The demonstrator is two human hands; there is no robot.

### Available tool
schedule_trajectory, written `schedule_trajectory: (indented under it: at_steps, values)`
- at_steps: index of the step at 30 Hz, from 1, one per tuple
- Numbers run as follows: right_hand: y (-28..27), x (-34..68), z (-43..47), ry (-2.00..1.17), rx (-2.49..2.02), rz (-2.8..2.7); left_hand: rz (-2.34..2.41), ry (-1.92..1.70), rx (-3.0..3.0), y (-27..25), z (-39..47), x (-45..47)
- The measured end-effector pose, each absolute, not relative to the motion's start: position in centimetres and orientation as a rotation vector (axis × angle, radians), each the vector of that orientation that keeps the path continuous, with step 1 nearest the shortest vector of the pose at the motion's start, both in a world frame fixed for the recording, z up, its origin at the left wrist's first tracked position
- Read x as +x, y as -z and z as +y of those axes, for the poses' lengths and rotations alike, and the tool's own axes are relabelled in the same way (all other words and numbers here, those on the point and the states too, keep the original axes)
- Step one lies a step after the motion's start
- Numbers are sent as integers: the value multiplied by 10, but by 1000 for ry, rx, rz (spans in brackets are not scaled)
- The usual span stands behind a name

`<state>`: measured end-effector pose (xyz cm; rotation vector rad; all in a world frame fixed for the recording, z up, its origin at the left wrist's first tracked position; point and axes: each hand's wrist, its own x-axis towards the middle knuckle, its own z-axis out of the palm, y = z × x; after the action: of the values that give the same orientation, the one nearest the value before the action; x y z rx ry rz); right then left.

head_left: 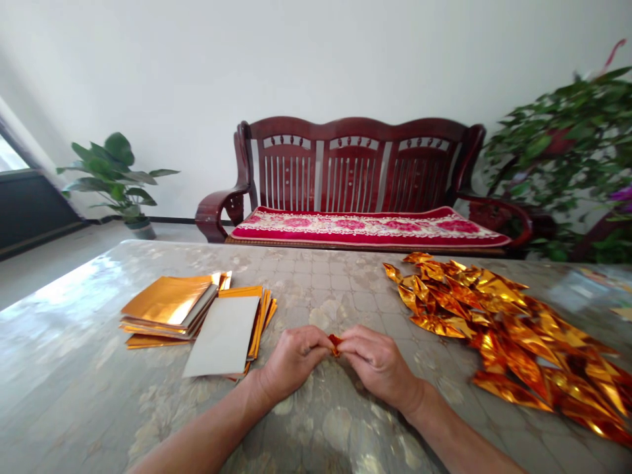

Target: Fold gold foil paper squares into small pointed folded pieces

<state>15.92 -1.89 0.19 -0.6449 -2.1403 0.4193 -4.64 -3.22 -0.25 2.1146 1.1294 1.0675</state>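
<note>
A: Where is the foil piece (pixel 334 342) just now?

B: Pinched between both hands near the middle of the table (pixel 74 368), close to its near edge. The left hand (pixel 292 361) and the right hand (pixel 379 364) meet fingertip to fingertip, and only a small orange-gold scrap shows in the gap — the rest is hidden under the fingers.

A: So both are clenched on it?

B: Yes, each grasps one end. Its long axis I cannot tell; too little of it shows. Neither hand is nearer, as it sits midway between them.

A: And around them?

B: The stack of flat gold sheets (pixel 170 304) lies to the left and a little farther off, with a grey-backed sheet (pixel 222 337) on a second stack beside it — nearer the left hand. The heap of folded gold pieces (pixel 498 316) spreads to the right, apart from the right hand.
</note>
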Motion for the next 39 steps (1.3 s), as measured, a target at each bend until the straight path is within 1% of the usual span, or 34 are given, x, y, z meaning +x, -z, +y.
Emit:
schedule_trajectory:
  at_steps: [9,16,28,39]
  values:
    - [-5,158,-21,-435,-603,-2134,943,-1049,2263,-2,-35,-52]
    - [-12,156,-25,-446,-566,-2214,820,-906,2502,-5,-39,-58]
    - [-4,158,-19,-405,-662,-2195,963,-947,2324,-6,-37,-51]
    - [-4,155,-22,-365,-757,-2213,1114,-1020,2162,3,-35,-44]
